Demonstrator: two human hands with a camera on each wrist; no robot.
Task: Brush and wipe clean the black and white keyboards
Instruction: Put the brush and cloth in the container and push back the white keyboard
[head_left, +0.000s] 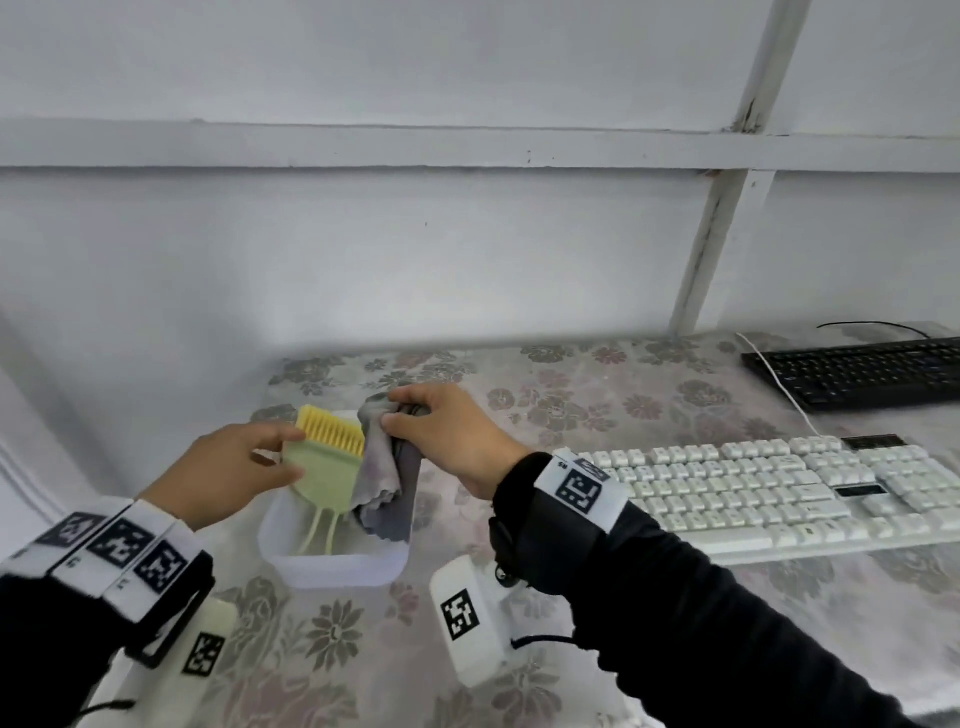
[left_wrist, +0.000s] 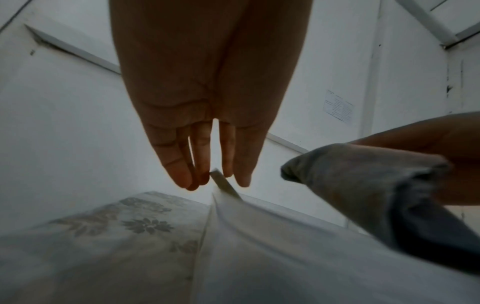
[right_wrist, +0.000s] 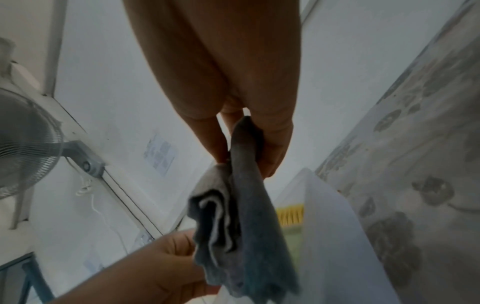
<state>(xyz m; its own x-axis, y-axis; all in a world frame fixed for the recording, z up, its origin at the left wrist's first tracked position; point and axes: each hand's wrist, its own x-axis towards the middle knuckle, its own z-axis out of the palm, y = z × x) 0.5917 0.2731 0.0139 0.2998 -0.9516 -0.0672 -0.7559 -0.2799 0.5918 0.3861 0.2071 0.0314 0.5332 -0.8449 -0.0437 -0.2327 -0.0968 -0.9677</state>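
The right hand (head_left: 447, 431) pinches a grey cloth (head_left: 384, 483), which hangs from its grip into a white tub (head_left: 332, 566) on the table (head_left: 571, 395); the left hand (head_left: 228, 473) holds a brush (head_left: 324, 457) there between thumb and fingers; the white keyboard (head_left: 769, 493) lies to the right, the black keyboard (head_left: 857, 371) behind it.

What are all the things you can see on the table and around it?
Yellow-bristled pale green plastic brush: 1, yellow and green, held over the tub.
Grey folded cleaning cloth: 1, grey, hanging into the tub.
Translucent white plastic tub: 1, whitish, near table's left end.
White computer keyboard: 1, white, right of the tub.
Black computer keyboard: 1, black, far right, behind the white one.
Floral tablecloth: 1, pale with flowers, covering the table.
Wall-mounted fan: 1, grey, on the wall.
Left hand: 1, holds the brush.
Right hand: 1, pinches the cloth.
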